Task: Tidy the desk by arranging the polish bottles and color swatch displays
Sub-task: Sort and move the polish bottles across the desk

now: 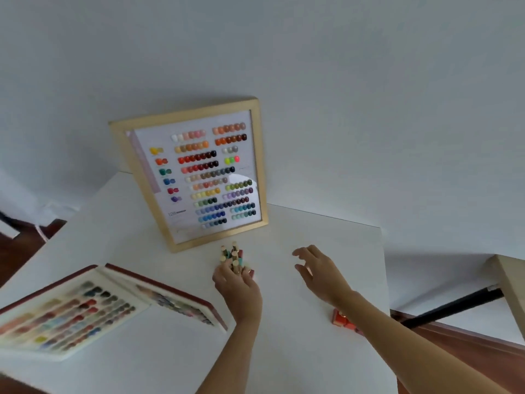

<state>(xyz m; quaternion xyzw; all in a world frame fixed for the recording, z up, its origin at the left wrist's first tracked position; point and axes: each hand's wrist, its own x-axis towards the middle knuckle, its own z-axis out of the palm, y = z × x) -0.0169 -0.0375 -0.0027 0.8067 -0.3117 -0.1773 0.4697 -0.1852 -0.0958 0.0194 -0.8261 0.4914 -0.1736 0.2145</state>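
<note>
White desk: we see a matte white desktop (326, 245) filling the lower middle of the view, set against a pale wall (369, 95).
Floor: we see red-brown wood flooring (468, 354) at the right and at the far left.
Side furniture: we see a light wood table edge (511, 285) at the right with a black bar (454, 308) below it, apart from the desk.
Framed swatch display: we see a wood-framed colour chart (196, 174) standing tilted back near the desk's rear edge, left of centre.
Swatch book: we see an open red-edged swatch book (93, 305) lying at the desk's front left, one leaf raised.
Polish bottles: we see a tight cluster of gold-capped polish bottles (233, 255) just in front of the frame's lower edge.
Left hand: our left hand (237, 285) curls its fingers around the near side of that cluster, gripping it.
Right hand: our right hand (315, 265) hovers above bare desktop, fingers spread and loosely bent, holding nothing.
Red bottles: we see a few red-orange polish bottles (342, 319) partly hidden under the right forearm, near the desk's right edge.
Open room: we see bare surface between the two hands and along the rear right.
</note>
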